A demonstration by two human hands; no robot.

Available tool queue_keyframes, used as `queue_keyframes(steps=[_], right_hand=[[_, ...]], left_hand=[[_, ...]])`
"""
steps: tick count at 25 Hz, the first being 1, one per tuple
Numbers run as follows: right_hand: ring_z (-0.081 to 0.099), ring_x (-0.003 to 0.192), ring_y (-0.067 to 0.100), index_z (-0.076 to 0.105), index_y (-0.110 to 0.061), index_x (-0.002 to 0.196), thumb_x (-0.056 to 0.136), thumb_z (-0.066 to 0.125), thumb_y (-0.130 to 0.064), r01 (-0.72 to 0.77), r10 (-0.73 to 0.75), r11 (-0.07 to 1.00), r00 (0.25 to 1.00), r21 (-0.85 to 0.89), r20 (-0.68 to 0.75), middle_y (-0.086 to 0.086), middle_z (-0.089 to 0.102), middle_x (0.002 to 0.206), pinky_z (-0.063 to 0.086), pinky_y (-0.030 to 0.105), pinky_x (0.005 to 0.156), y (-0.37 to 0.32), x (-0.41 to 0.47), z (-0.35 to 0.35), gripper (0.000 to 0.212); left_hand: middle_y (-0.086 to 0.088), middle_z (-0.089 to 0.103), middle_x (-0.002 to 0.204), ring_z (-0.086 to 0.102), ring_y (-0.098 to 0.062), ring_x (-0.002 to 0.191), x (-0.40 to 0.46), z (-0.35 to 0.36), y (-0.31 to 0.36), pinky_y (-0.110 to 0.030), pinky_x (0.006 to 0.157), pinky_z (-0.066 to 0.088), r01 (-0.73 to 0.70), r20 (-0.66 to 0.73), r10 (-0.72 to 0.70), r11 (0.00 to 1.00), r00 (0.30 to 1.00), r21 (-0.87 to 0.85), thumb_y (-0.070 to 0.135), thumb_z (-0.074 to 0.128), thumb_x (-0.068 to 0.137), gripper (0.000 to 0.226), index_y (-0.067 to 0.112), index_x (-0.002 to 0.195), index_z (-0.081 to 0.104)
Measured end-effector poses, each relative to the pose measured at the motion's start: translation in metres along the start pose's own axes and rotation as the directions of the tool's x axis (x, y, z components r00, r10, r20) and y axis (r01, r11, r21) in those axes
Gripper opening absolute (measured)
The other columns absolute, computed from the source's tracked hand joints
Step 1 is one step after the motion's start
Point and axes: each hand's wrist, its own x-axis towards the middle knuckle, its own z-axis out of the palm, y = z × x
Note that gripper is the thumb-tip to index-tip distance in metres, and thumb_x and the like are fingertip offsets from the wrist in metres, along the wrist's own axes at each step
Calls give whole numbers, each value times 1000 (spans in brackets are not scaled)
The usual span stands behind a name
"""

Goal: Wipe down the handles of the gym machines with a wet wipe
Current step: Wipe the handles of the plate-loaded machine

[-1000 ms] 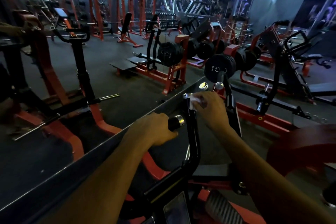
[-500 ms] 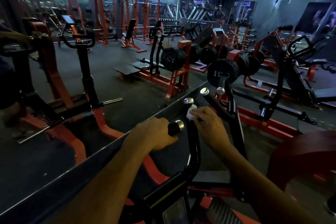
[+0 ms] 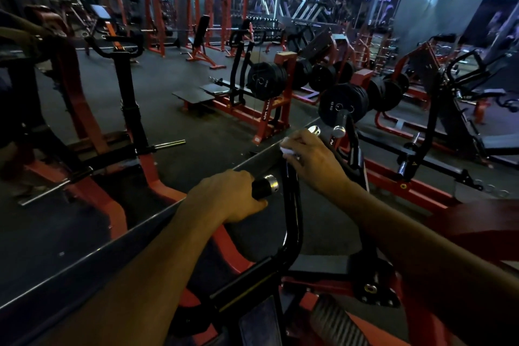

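Observation:
A black machine bar rises in front of me, with a short side handle that ends in a chrome cap. My left hand grips that side handle. My right hand is wrapped round the top of the upright bar and holds a white wet wipe against it; only a corner of the wipe shows under the fingers. Two more chrome-capped handle ends stand just beyond my right hand.
A large wall mirror stands right behind the bar, its sill running diagonally. A plate-loaded weight stack sits ahead. Red and black machines fill the room to the right. A red pad is at my right forearm.
My right hand with the wipe slid down the upright bar, then back up over its top end. My left hand kept its grip on the side handle.

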Motion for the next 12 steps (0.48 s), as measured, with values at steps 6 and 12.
queue_keyframes(steps=[6,12], right_hand=[[56,101,-1,72,-14,110,99,60,-20,140,-161,986,927,86,338,-2,69,112,36,11,92,9,50,-21,17],[70,84,3,77,-15,98,98,62,-15,-534,271,664,824,523,497,-7,75,91,49,21,77,24,64,-10,15]], left_hand=[[4,56,95,60,-17,83,2,1,0,-36,73,49,20,1,-20,1000,1000,10,67,62,87,43,29,106,55],[8,60,88,64,-14,80,2,5,-4,-37,77,57,-4,-24,3,1000,1000,-11,67,63,84,38,31,96,57]])
